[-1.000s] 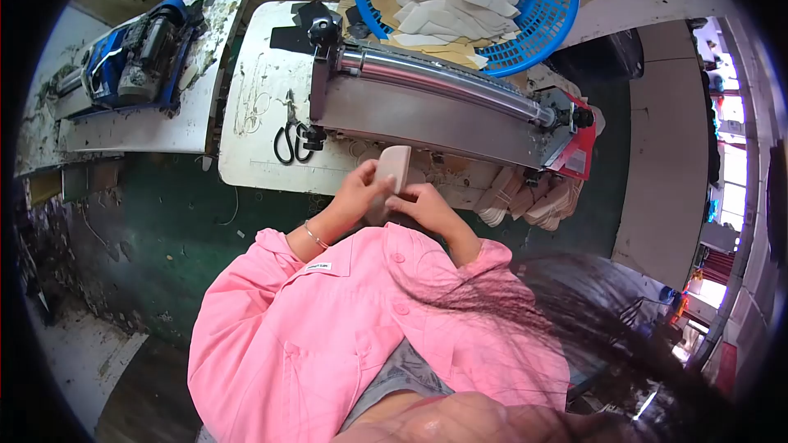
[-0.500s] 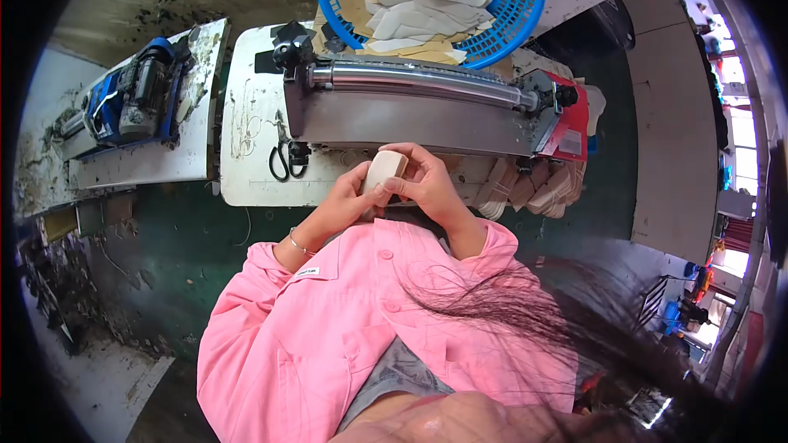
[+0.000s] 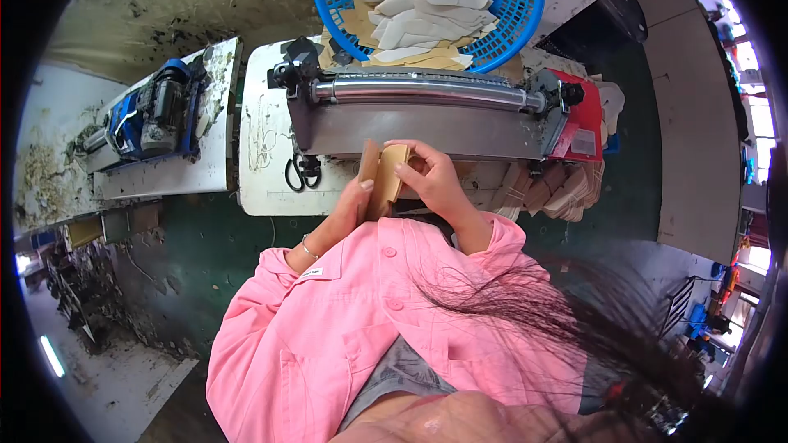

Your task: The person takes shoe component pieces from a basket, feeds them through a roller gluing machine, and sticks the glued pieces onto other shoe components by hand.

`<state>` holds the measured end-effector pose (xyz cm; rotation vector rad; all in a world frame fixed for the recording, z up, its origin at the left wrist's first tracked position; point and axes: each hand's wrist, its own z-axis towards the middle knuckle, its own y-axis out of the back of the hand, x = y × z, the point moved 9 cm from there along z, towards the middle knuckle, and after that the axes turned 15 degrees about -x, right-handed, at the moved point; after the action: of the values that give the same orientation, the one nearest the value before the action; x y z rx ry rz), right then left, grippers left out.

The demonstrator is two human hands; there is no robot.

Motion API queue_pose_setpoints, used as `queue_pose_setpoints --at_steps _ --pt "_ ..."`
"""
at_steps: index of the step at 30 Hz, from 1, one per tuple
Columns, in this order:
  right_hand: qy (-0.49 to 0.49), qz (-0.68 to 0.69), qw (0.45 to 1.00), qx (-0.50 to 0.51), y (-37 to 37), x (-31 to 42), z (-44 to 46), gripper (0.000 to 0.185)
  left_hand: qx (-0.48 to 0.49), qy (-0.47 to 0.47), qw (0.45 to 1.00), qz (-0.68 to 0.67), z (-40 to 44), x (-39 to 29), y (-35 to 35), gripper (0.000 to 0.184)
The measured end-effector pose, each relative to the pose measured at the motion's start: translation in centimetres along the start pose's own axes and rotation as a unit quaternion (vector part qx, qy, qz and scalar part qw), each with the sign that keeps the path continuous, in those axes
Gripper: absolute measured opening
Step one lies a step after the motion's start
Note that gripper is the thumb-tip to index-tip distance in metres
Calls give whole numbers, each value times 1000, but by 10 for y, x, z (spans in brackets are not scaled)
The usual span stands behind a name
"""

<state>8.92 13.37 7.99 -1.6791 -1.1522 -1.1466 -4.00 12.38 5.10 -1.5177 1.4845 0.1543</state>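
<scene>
The white tag (image 3: pixel 311 274) on the pink jacket (image 3: pixel 300 312) is too small to read, the bent left arm's hand (image 3: pixel 348 207) grips a brown piece (image 3: pixel 368 166), beside it the bent right arm's hand (image 3: pixel 433 184) pinches a tan piece (image 3: pixel 393 167) in front of the roller machine (image 3: pixel 410 127), and the red plate's (image 3: pixel 586 102) label (image 3: pixel 584 142) is unreadable.

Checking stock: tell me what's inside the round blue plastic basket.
The round blue plastic basket holds overlapping flat white pieces and flat tan pieces; whatever lies beneath them is covered.
</scene>
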Motion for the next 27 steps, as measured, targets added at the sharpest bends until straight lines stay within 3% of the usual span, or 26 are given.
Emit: queue_pose_setpoints --at_steps 2,6,10,13,14,16,19,20,23,24,26,27 --pt "61 -155 985 -39 13 20 0 30 -41 42 997 -54 -2 3 3 59" --pt "120 -143 980 -66 30 38 -2 26 -16 -86 995 52 4 -32 -5 56" --pt "96 52 977 -182 74 50 4 24 -211 -203 956 -31 8 -73 52 50" --pt "-9 216 955 -201 58 24 -1 27 -162 -144 974 -63 15 -54 62 54" --pt "-32 190 965 -179 43 8 -5 28 -68 -76 989 -110 9 -41 41 55" --pt "-45 154 974 -158 23 -19 -13 28 -105 -111 979 -137 1 -52 4 54" --pt "-71 89 989 -89 9 -47 -16 30 -176 -92 977 -75 16 -44 25 48" --pt "-54 79 993 -74 6 -48 -17 21 -205 -81 975 -39 19 -41 36 46" --pt "72 -195 976 -61 7 -27 -17 16 -271 -64 957 86 26 -29 58 36" --pt "23 -144 987 -69 10 -40 -15 24 -265 -59 962 30 28 -28 54 34" --pt "-4 -173 984 -44 13 -62 -10 27 -251 -48 963 -83 30 -26 42 29" --pt "-17 -187 982 -32 14 -63 -8 29 -245 -55 965 -78 31 -29 35 30"
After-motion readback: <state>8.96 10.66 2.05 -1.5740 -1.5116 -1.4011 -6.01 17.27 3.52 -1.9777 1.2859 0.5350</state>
